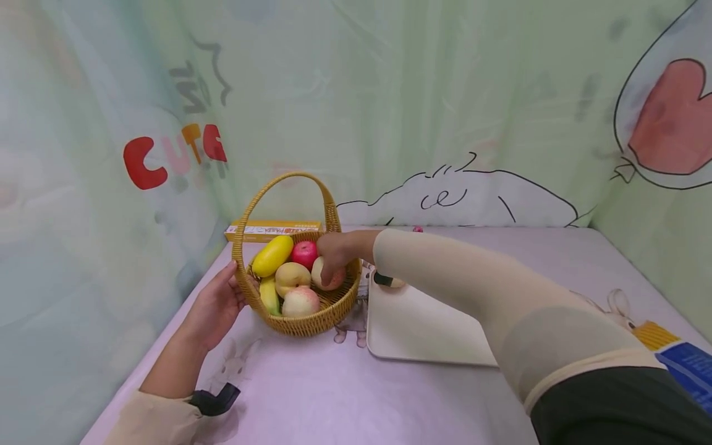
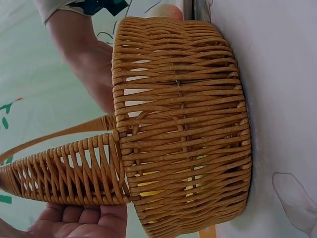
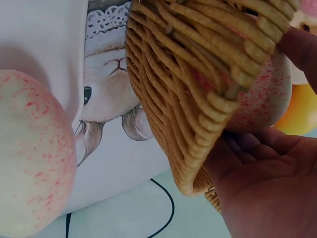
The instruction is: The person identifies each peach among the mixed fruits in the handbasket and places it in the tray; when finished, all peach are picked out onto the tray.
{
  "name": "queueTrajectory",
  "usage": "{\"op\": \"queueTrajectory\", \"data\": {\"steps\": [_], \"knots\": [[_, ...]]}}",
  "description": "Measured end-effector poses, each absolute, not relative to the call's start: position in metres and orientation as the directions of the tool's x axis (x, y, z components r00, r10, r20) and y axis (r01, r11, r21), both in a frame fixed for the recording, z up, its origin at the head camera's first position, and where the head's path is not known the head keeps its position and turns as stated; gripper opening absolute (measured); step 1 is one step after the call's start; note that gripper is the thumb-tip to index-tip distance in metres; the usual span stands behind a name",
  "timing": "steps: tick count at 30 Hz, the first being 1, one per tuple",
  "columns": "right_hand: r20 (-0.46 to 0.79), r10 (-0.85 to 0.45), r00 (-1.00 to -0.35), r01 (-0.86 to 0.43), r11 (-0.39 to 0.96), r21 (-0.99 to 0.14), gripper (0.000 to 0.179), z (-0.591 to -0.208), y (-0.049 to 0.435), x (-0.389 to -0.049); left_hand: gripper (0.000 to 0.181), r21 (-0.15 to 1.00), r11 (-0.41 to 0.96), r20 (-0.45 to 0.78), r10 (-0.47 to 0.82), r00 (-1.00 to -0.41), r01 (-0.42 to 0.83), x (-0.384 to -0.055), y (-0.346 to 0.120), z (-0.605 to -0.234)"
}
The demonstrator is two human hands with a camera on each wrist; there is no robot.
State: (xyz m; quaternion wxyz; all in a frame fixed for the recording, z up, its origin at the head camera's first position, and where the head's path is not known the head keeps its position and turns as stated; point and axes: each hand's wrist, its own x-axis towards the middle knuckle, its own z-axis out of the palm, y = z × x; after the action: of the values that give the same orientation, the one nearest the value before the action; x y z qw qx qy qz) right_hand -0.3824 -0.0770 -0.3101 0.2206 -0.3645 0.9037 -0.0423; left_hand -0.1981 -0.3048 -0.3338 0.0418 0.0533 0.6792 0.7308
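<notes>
Right hand (image 1: pixel 339 248) gripped a peach (image 3: pixel 267 94), left hand (image 1: pixel 218 306) the wicker basket (image 1: pixel 305 326) beneath; the next move probably called for rising clear.

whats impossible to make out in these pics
Head: right part of the tray, behind the right sleeve.
Head: rest of the blue-and-yellow item, cut by right edge.
Left wrist: fingertips of the left hand, behind the basket handle.
Right wrist: peach outside the basket, cut by left edge.
</notes>
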Motion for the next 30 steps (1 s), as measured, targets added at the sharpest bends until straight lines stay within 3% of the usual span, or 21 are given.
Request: {"op": "queueTrajectory", "data": {"steps": [6,11,16,24,30], "knots": [[-0.328,-0.717,-0.615,-0.691,0.690,-0.215,0.038,-0.309,-0.071,-0.382,0.051,0.998,-0.061,0.017,0.137,-0.990,0.009,-0.198,-0.302,-0.332],[-0.289,-0.715,-0.637,-0.672,0.699,-0.246,0.031,-0.304,-0.063,-0.379,0.049,0.998,-0.059,0.022,0.142,-0.990,0.014,-0.199,-0.300,-0.331],[-0.267,-0.697,-0.666,-0.626,0.716,-0.308,0.035,-0.300,-0.059,-0.378,0.049,0.998,-0.060,0.017,0.135,-0.991,0.009,-0.199,-0.299,-0.330],[-0.163,-0.746,-0.646,-0.678,0.659,-0.326,0.044,-0.296,-0.048,-0.374,0.047,0.997,-0.071,0.021,0.133,-0.991,0.011,-0.198,-0.300,-0.331],[-0.096,-0.749,-0.655,-0.658,0.629,-0.414,0.050,-0.296,-0.035,-0.373,0.045,0.997,-0.079,0.022,0.124,-0.992,0.012,-0.196,-0.303,-0.333]]}}
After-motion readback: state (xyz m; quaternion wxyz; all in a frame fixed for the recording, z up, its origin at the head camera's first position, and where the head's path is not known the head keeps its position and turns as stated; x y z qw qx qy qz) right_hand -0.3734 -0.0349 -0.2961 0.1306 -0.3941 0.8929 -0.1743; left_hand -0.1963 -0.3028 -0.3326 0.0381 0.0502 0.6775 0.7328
